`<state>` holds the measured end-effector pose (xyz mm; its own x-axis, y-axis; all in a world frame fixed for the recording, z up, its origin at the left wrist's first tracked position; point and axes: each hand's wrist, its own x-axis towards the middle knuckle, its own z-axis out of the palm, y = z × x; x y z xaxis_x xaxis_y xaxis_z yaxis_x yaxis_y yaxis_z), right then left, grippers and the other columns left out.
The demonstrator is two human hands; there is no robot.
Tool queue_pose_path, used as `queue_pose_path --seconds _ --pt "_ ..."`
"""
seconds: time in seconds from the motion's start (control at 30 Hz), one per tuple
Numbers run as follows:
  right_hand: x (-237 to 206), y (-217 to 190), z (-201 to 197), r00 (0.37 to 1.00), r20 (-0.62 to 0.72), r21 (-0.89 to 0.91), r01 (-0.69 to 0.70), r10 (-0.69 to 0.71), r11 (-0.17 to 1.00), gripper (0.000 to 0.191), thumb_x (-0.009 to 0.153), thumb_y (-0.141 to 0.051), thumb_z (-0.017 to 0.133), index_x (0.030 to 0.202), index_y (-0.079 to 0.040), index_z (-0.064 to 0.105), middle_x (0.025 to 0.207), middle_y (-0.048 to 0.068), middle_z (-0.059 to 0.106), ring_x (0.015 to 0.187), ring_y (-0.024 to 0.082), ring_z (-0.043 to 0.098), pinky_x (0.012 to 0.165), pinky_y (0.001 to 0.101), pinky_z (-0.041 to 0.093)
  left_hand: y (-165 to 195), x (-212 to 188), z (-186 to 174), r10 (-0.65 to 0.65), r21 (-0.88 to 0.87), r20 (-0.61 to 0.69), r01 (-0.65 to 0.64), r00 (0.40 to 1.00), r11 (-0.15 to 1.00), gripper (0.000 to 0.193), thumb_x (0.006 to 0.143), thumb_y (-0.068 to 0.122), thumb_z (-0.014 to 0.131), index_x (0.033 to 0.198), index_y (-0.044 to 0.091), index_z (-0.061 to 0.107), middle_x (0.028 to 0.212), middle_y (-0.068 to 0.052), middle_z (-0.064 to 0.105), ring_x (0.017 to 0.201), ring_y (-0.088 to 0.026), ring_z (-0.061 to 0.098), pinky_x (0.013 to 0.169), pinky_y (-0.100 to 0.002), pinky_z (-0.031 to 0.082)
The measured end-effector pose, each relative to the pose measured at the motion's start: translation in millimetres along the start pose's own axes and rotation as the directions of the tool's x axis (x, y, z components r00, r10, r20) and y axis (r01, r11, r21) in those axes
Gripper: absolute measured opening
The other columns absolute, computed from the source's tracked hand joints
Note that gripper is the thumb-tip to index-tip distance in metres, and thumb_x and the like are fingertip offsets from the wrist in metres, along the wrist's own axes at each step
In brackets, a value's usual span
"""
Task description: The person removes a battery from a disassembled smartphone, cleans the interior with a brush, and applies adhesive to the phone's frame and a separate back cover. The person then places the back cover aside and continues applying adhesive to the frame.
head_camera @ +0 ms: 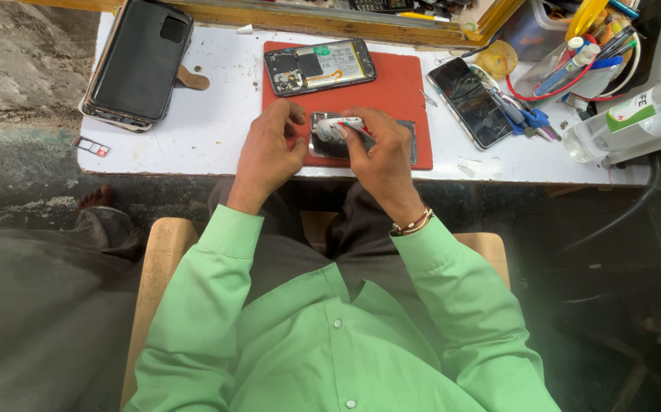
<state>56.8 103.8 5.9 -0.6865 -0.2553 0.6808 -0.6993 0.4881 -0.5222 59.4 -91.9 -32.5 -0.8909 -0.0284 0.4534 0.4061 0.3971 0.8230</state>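
Right hand [380, 152] grip closed on small white tube [340, 126], left hand [269, 149] fingers curled — steadying dark panel [330, 146] on red mat [391, 88]

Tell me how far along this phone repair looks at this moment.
Done: the opened phone lies on the red mat, back off, insides exposed. In hand: the right hand holds a small white tube over a dark flat part that the left hand steadies. Left: the phone is not closed up.
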Motion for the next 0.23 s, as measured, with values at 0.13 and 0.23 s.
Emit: queue_pose_path --seconds 0.13,0.23 --pt "-3.7 -0.3 -1.0 1.0 0.004 0.012 -0.008 0.008 1.0 0.019 0.093 -0.001 0.076 0.111 -0.001 0.07 0.106 0.013 0.075 0.095 0.026 0.076 0.082 0.0323 0.059 -0.2 0.2 -1.0 -0.003 0.014 0.011 0.003 1.0 1.0 0.026 0.079 -0.004 0.069 0.1 0.003 0.055 0.106 -0.01 0.069 0.08 -0.023 0.066 0.073 -0.034 0.056" --pt "-7.7 -0.4 -2.5 0.999 0.028 -0.004 -0.042 0.042 0.999 0.019 0.092 -0.002 0.077 0.11 -0.003 0.072 0.103 0.013 0.077 0.091 0.024 0.076 0.079 0.0316 0.058 -0.7 -0.5 -1.6 0.004 0.019 0.013 -0.005 1.0 1.0 0.026 0.079 -0.004 0.068 0.1 0.004 0.056 0.106 -0.01 0.07 0.081 -0.023 0.066 0.073 -0.034 0.056"
